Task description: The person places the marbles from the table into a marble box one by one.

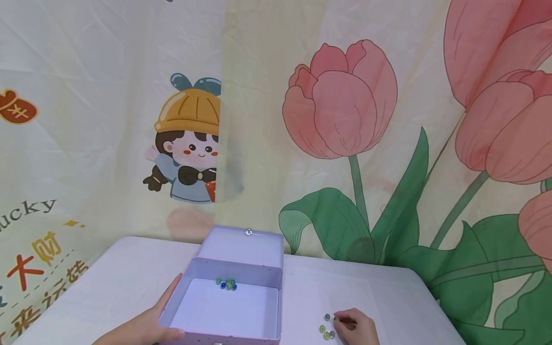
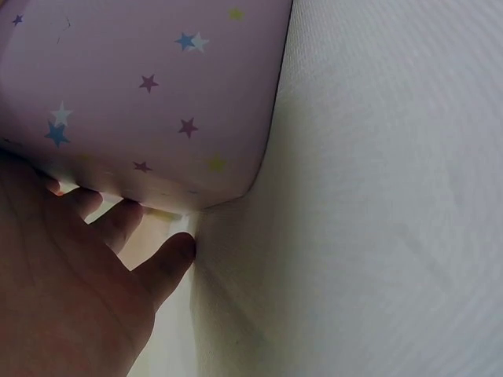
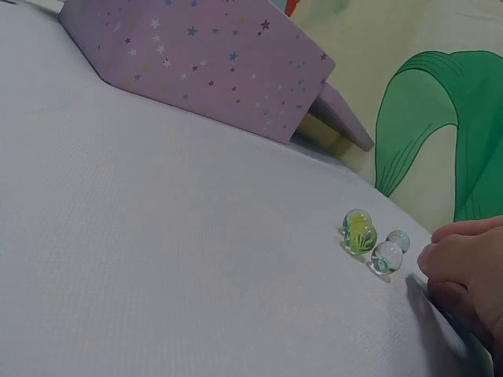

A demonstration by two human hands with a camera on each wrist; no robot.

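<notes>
A lilac, star-patterned box (image 1: 281,306) lies with its lid (image 1: 241,244) tipped back; several green and blue marbles (image 1: 228,285) sit inside against the back wall. My left hand (image 1: 148,326) holds the box by its near left corner, fingers along the outer side and thumb across the front. In the left wrist view, the spread fingers (image 2: 118,224) touch the starred side low down. To the right of the box, my right hand (image 1: 357,328) has thumb and fingertips pinched together on a small marble, mostly hidden. Beside it lie several loose clear and yellow-green marbles (image 1: 322,328).
A white-covered table (image 1: 388,292) carries everything. Close behind it hangs a printed cloth (image 1: 254,143) with tulips and a cartoon child. A small metal clasp (image 1: 248,232) is on the lid's far edge.
</notes>
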